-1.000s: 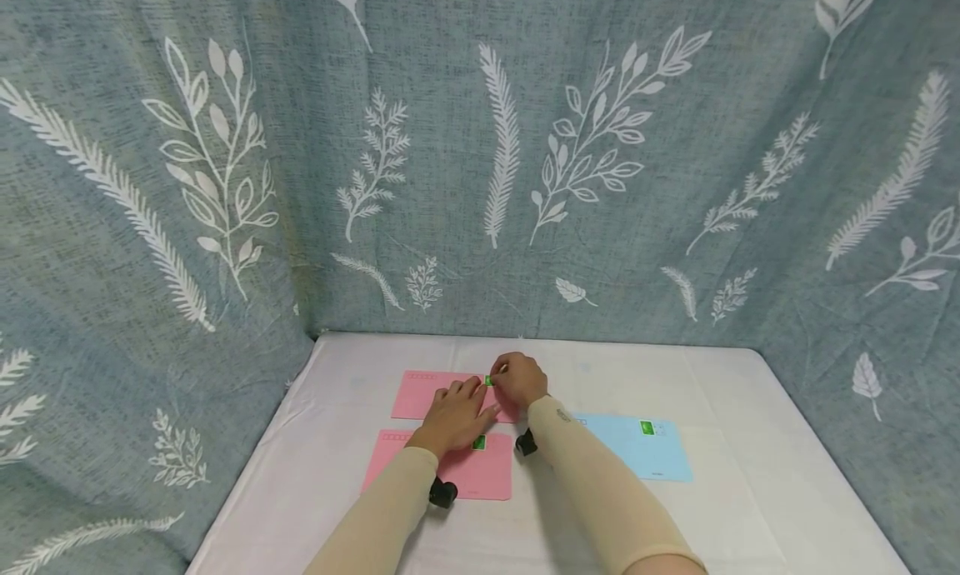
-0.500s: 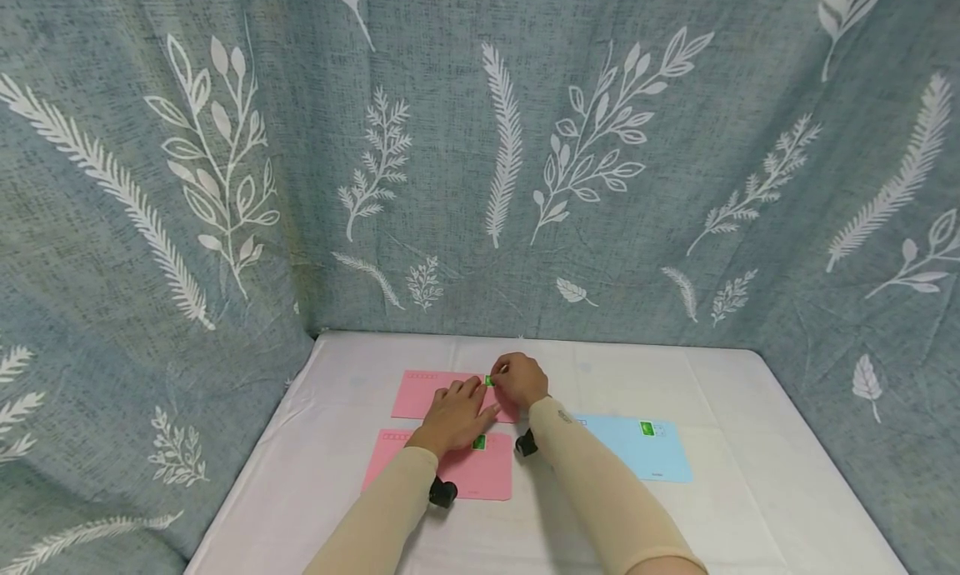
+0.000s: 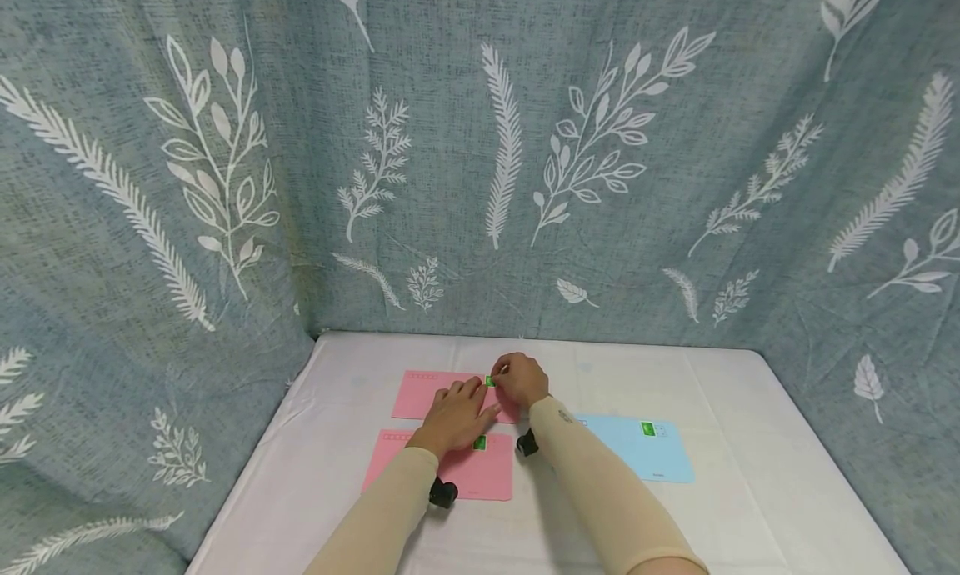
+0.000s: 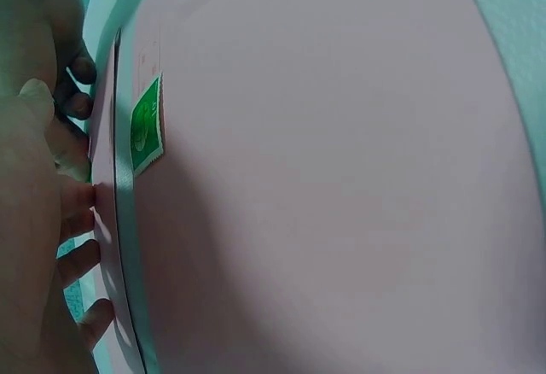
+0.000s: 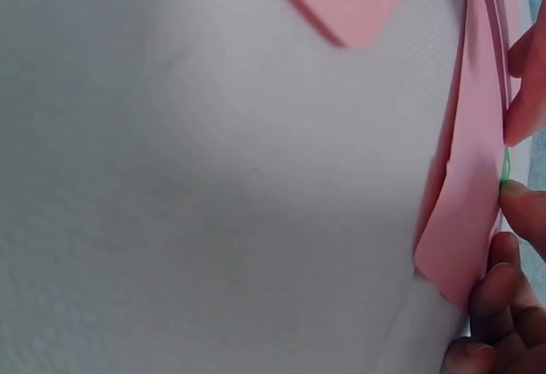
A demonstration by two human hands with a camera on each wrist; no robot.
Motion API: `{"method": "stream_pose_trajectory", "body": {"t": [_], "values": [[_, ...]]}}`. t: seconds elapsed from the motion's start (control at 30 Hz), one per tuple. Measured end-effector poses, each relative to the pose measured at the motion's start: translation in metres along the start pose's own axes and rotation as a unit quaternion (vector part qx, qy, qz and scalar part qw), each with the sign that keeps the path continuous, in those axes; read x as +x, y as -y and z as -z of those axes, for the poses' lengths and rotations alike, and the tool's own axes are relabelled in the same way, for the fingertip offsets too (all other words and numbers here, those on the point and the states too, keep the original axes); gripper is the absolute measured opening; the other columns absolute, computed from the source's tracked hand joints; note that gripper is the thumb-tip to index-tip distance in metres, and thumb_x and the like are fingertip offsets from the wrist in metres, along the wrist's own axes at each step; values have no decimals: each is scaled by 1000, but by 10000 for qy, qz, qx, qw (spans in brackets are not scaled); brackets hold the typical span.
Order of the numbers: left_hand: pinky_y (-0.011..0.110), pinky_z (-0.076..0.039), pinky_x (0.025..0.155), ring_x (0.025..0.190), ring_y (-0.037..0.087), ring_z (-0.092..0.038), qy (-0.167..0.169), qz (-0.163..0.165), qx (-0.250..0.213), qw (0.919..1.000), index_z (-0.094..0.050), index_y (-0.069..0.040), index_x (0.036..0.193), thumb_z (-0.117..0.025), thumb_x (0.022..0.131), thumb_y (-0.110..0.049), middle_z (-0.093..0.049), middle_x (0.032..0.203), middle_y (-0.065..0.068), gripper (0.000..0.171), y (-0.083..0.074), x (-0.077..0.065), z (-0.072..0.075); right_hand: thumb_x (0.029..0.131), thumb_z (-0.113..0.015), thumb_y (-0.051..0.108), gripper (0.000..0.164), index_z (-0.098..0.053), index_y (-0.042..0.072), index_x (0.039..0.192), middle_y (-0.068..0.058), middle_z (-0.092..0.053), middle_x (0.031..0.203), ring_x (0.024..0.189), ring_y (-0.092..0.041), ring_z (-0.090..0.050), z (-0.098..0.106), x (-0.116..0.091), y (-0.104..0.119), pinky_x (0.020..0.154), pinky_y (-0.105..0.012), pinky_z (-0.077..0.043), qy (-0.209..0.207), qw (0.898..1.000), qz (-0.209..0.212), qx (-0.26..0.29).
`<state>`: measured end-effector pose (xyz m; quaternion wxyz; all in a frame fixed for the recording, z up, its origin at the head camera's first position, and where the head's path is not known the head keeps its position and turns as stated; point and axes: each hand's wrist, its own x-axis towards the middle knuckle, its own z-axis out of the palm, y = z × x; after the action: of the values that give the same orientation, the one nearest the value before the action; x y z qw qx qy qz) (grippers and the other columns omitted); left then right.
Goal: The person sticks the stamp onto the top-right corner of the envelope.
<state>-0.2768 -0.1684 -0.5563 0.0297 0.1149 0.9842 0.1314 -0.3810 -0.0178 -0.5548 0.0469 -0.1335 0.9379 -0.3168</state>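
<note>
My left hand (image 3: 452,418) lies across the far pink envelope (image 3: 422,398), fingers spread on its surface. At that envelope's top right corner is a small green stamp (image 3: 490,381), its edge pinched between the thumb and forefinger of my right hand (image 3: 523,381). In the right wrist view only a sliver of the green stamp (image 5: 506,166) shows beside the thumb, and the envelope (image 5: 473,169) is seen edge-on. Below my left wrist lies a nearer pink envelope (image 3: 480,475) bearing its own green stamp (image 3: 480,443); the left wrist view shows that stamp (image 4: 147,128) close up.
A blue envelope (image 3: 660,460) with a green stamp (image 3: 648,428) lies to the right, partly behind my right sleeve (image 3: 592,492). White cloth covers the table (image 3: 750,508). A leaf-patterned curtain (image 3: 450,158) hangs around the back and sides.
Hardly anything differs. Both hands keep their places on the far pink envelope, and the stamp sits at the same corner between my right fingers.
</note>
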Motion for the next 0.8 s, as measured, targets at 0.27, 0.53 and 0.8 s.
{"method": "stream_pose_trajectory", "body": {"t": [0.27,0.53,0.8], "values": [[62,-30,122,154,39,-35,-44,9,29,10000,-44,-1,165,-38,116,-52,-38,171,17,71,-1,-2,-1,99,-80,19,11,-80,20,88,5,-70,84,81,-18,-63,0,1,-1,79,-45,-54,-35,10000,-15,1],[62,-30,121,154,39,-36,-33,-12,19,10000,-45,-1,164,-36,116,-54,-38,170,17,72,1,-1,-1,97,-83,27,11,-81,19,90,5,-71,84,80,-16,-65,1,-1,-1,77,-45,-55,-50,9999,34,96],[61,-32,120,154,38,-37,-166,-58,54,9998,-47,-3,164,-37,116,-54,-39,171,15,71,6,3,-7,96,-84,24,12,-79,20,87,6,-69,81,78,-16,-63,4,-4,3,77,-44,-53,-5,10000,14,47]]}}
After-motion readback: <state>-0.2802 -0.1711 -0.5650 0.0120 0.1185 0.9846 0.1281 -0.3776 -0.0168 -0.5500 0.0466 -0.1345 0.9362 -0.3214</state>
